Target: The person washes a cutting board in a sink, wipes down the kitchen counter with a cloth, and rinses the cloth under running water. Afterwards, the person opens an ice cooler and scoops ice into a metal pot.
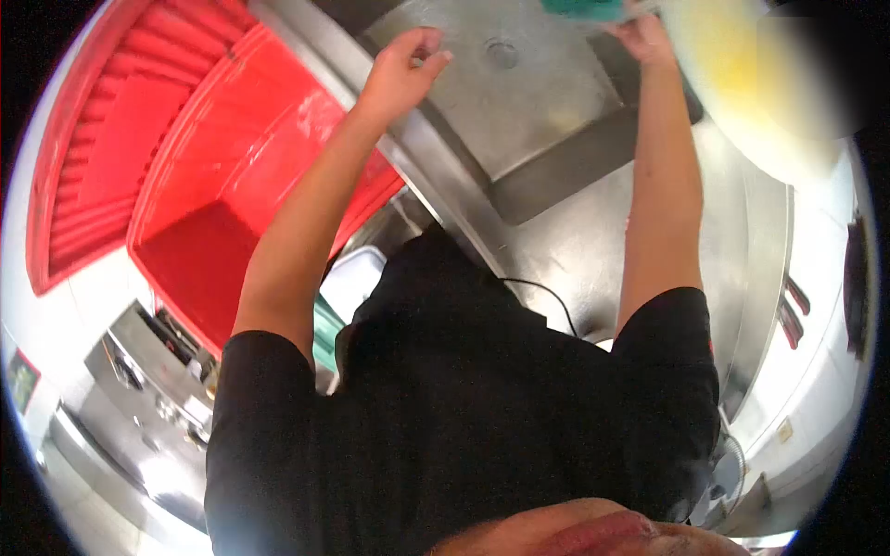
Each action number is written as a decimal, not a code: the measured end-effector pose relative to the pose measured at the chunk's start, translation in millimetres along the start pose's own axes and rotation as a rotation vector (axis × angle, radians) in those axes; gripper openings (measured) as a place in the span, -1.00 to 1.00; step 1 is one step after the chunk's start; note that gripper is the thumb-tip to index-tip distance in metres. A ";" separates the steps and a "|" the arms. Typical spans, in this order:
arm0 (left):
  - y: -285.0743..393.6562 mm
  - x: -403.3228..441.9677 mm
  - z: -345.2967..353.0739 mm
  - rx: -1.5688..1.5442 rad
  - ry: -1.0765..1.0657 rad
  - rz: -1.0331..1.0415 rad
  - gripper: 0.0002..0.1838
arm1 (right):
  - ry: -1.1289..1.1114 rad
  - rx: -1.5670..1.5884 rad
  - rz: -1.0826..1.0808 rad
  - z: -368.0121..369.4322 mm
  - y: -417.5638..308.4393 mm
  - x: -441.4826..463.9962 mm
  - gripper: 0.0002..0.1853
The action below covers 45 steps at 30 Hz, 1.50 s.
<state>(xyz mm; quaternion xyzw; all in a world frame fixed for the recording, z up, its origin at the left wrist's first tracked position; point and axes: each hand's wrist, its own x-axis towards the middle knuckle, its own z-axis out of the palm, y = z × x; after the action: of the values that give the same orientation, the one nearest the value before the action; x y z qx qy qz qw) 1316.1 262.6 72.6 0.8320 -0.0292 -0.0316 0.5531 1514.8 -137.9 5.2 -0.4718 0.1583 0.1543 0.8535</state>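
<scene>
My left hand hovers over the left rim of a metal sink. Its fingers are loosely curled, the thumb stands apart, and nothing shows in it. At the sink's far right, my right hand is closed at the edge of a teal-green thing. The top of the frame cuts this thing off, so its kind cannot be made out. A round drain shows in the sink floor between my hands.
Large red plastic crates stand to the left, against the sink's edge. A metal counter adjoins the sink on the near side. Knives with dark red handles are at the right wall. A yellowish blur covers the upper right.
</scene>
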 end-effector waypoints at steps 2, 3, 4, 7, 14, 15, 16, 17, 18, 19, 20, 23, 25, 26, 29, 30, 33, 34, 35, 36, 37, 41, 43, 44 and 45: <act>23.8 42.6 31.4 0.115 0.001 0.097 -0.52 | 0.098 -0.128 -0.016 30.8 -18.1 -36.9 -0.88; 30.1 61.2 46.4 0.119 0.007 0.089 -0.51 | 0.147 -0.191 -0.020 37.8 -27.0 -42.6 -0.87; 36.7 78.5 62.5 0.123 0.012 0.077 -0.51 | 0.219 -0.282 -0.081 34.8 -32.5 -40.1 -0.87; 60.1 118.0 104.3 0.076 -0.075 0.072 -0.48 | 0.340 -0.551 -0.240 23.7 -43.0 -40.1 -0.83; 81.6 185.7 202.6 -0.119 -0.340 0.278 -0.29 | 0.144 -0.361 -0.373 40.7 -55.3 -69.3 -0.80; 83.7 189.5 208.1 -0.037 -0.349 0.249 -0.38 | 0.143 -0.304 -0.380 54.0 -60.0 -77.7 -0.82; 87.5 191.1 212.9 0.045 -0.357 0.218 -0.46 | 0.143 -0.246 -0.386 66.5 -64.7 -88.9 -0.83; 90.8 191.8 216.6 0.129 -0.367 0.187 -0.50 | 0.143 -0.186 -0.390 70.3 -66.8 -97.6 -0.82; 95.3 193.5 218.1 0.158 -0.369 0.185 -0.52 | 0.117 -0.119 -0.439 63.0 -68.7 -104.8 -0.79; 99.0 196.4 216.6 0.186 -0.371 0.182 -0.54 | 0.090 -0.054 -0.486 52.2 -70.4 -111.9 -0.76; 102.1 199.0 212.4 0.214 -0.370 0.177 -0.55 | 0.060 0.010 -0.532 44.3 -69.5 -115.2 -0.72; 107.3 195.6 199.6 0.305 -0.369 0.154 -0.60 | 0.477 0.354 -0.561 27.8 -32.6 -115.1 -0.74; 105.5 184.2 202.3 0.265 -0.344 0.180 -0.63 | 0.429 0.272 -0.245 14.1 22.1 -99.4 -0.56; 101.5 178.8 204.6 0.245 -0.333 0.194 -0.64 | 0.342 0.382 -0.085 27.3 42.6 -97.2 -0.46; 76.6 166.0 212.3 0.078 -0.211 0.253 -0.66 | 0.211 0.710 -0.154 74.3 45.1 -110.6 -0.50; 68.2 164.1 211.8 0.014 -0.209 0.198 -0.68 | 0.173 0.756 -0.220 66.4 56.1 -89.9 -0.52; 49.5 161.2 198.7 -0.159 -0.162 0.090 -0.69 | 0.027 0.645 -0.251 39.3 57.7 -35.2 -0.56; 46.8 157.6 194.3 -0.212 -0.131 0.098 -0.68 | -0.024 0.564 -0.234 35.8 55.4 -31.2 -0.57; 45.2 155.6 191.4 -0.269 -0.098 0.108 -0.66 | -0.016 0.525 -0.234 35.5 57.0 -27.3 -0.58; 42.5 155.2 191.5 -0.270 -0.059 0.121 -0.60 | -0.009 0.482 -0.234 38.5 51.9 -25.7 -0.58; 39.8 154.7 193.2 -0.271 -0.021 0.134 -0.53 | -0.003 0.440 -0.234 47.3 43.1 -28.8 -0.58; 58.1 143.0 195.0 -0.128 0.170 0.106 -0.32 | 0.142 0.320 -0.339 78.4 27.7 -54.8 -0.71; 59.9 143.9 191.4 -0.470 0.045 -0.120 -0.28 | 0.093 0.416 -0.287 72.1 28.0 -48.0 -0.73; 60.7 144.9 189.0 -0.640 -0.019 -0.233 -0.27 | 0.088 0.309 -0.273 68.5 28.4 -45.9 -0.69; 67.0 143.0 182.2 -0.713 -0.145 -0.295 -0.28 | 0.083 0.203 -0.257 66.6 29.1 -45.3 -0.64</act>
<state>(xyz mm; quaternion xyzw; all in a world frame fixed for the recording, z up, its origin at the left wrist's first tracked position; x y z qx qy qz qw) 1442.2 57.3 61.2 0.5786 0.0646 -0.1777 0.7934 1470.1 -71.4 35.6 -0.4054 0.1468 0.0074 0.9022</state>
